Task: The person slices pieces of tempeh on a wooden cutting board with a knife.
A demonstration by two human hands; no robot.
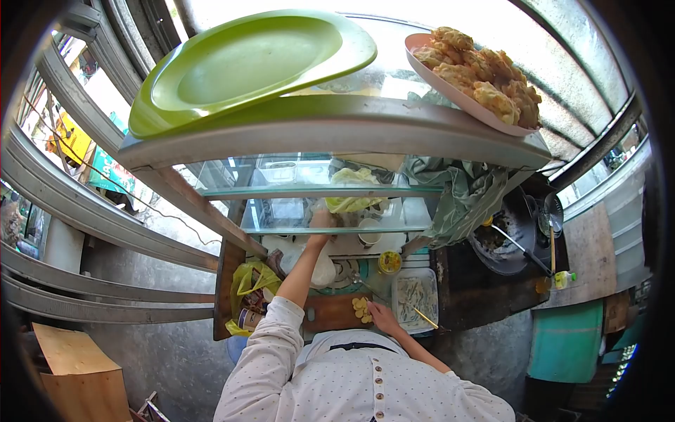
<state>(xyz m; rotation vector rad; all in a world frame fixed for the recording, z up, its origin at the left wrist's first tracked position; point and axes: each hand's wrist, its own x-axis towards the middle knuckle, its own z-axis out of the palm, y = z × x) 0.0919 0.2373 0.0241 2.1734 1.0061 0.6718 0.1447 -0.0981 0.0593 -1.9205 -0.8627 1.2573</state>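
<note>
My left hand [323,223] reaches forward into the glass-fronted case, close below a pale green leafy vegetable [353,190]. Glass and shelf edges partly cover its fingers, and I cannot tell what they hold. Down in front of me, my right hand [383,318] rests at the right end of a brown cutting board [330,311]. Its fingers stretch out to the edge of several round yellowish slices [361,309] lying there. Right of this hand stands a clear plastic tub [415,290] with whitish contents and a yellow-handled utensil [426,318] across it.
A green plate [260,67] and a pink plate [450,81] of fried fritters [485,70] sit above the case. At right are a dark wok [503,235] and a draped cloth [467,200]. A yellow-green plastic bag [247,281] lies left. A yellow-topped jar [389,262] stands behind the board.
</note>
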